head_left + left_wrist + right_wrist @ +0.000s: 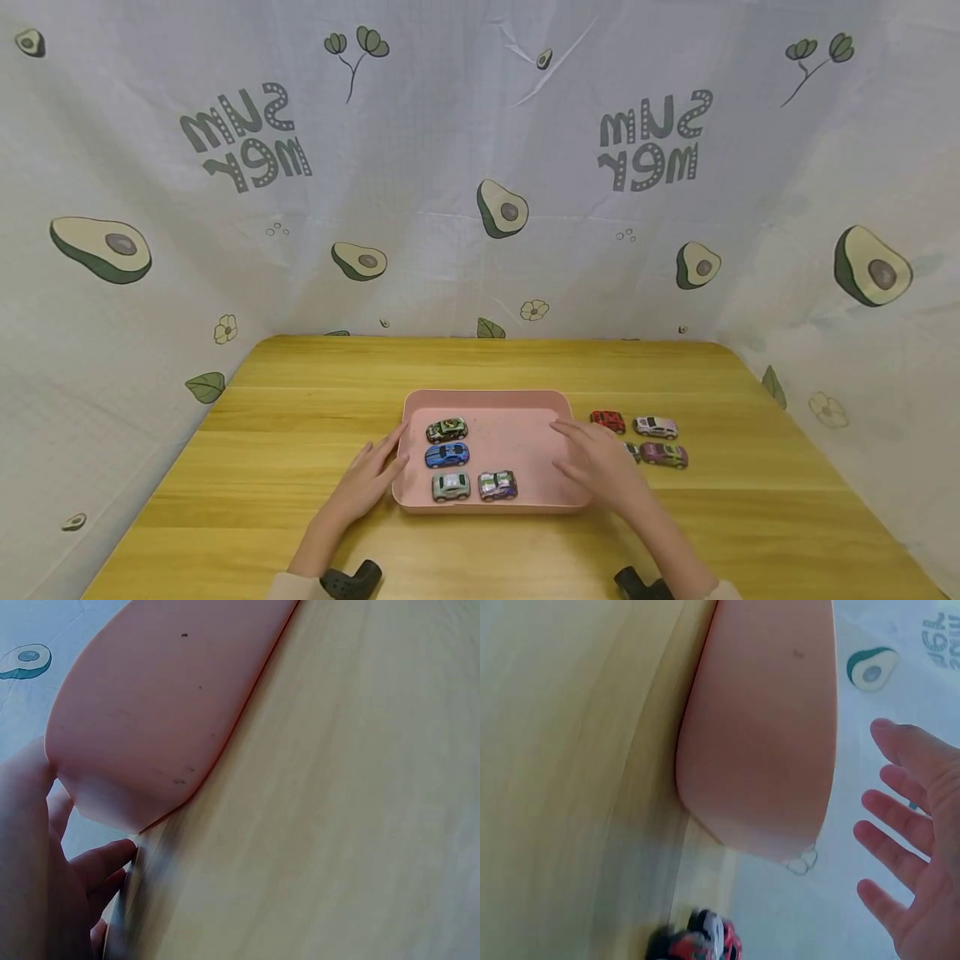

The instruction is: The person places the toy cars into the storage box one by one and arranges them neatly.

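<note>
A pink tray (517,508) lies on the table between my two hands. Along its left side stand a dark patterned toy car (447,429), a blue toy car (447,455) and a pale green toy car (451,487). Beside the pale one is a silver-and-purple toy car (498,485). My left hand (365,482) rests at the tray's left wall, thumb at the rim, fingers fairly straight outside. Over the right rim hovers my right hand (606,468), fingers spread; the right wrist view shows it apart from the tray, holding nothing.
Right of the tray stand a red spotted toy car (608,421), a white-and-pink one (656,427) and a purple one (664,454). Another car (632,451) is partly hidden by my right hand. A printed curtain (450,167) surrounds the wooden table (300,400).
</note>
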`<state>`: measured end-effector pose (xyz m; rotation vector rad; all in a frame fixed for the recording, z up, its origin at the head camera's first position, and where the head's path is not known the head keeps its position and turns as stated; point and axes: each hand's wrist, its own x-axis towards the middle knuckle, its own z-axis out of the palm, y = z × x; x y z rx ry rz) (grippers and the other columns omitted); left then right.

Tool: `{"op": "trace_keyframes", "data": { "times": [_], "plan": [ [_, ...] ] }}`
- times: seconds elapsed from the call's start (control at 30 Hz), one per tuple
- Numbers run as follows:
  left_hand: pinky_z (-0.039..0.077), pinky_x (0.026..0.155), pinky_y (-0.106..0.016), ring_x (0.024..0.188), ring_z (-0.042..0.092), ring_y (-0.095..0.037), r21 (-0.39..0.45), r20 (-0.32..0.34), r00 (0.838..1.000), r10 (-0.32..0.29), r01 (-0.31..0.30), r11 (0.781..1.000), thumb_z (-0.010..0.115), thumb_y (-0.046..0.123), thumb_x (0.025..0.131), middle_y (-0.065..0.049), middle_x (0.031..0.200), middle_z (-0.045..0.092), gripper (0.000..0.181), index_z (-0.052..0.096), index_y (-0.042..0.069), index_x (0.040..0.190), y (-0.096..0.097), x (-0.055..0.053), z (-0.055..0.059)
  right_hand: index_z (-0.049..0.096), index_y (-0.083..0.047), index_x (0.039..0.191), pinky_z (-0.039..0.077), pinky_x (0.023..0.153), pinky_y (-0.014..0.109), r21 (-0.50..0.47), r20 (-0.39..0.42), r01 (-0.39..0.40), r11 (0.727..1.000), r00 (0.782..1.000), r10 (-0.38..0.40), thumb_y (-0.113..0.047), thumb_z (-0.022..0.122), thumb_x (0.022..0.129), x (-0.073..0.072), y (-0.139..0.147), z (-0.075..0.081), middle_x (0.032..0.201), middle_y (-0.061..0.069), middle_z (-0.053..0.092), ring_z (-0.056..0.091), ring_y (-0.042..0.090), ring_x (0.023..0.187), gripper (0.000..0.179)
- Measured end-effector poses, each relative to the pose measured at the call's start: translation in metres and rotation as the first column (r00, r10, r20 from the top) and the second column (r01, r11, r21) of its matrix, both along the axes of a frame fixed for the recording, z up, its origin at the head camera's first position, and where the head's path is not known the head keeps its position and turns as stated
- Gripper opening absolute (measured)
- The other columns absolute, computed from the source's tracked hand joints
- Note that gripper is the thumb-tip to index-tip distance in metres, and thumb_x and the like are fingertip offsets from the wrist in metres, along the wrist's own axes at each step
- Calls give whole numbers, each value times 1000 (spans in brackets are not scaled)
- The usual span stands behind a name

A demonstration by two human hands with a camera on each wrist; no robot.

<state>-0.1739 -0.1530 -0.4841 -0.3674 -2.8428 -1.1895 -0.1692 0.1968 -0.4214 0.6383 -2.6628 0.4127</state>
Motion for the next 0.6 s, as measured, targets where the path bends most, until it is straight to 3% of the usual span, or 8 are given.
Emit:
{"op": "trace_keyframes", "data": {
  "times": [0.2, 0.43, 0.6],
  "plan": [
    [11, 114, -52, 133, 34, -31, -5, -4, 1000, -5, 5, 1000, 41, 40, 95, -9, 144, 37, 53, 28, 26, 144, 1, 0, 0, 61, -7, 115, 44, 91, 56, -13, -32, 18, 1000, 999, -19, -22, 77, 70, 1, 22, 0, 115, 12, 63, 58, 33, 105, 50],
    [11, 114, -52, 133, 34, -30, 1, 0, 1000, -6, 6, 1000, 42, 39, 95, -10, 144, 37, 53, 29, 24, 144, 1, 0, 1, 58, -10, 120, 39, 91, 62, -3, 63, 87, 996, 994, -87, -24, 75, 72, 3, 48, -1, 121, 11, 60, 55, 35, 109, 53],
    [11, 114, -52, 133, 34, -31, 7, 3, 1000, -4, 4, 1000, 42, 39, 95, -11, 144, 38, 53, 29, 24, 143, 1, 0, 1, 58, -6, 120, 39, 92, 60, 3, 74, 112, 994, 991, -112, -24, 75, 72, 3, 65, -2, 120, 16, 59, 54, 39, 109, 54]
  ]
}}
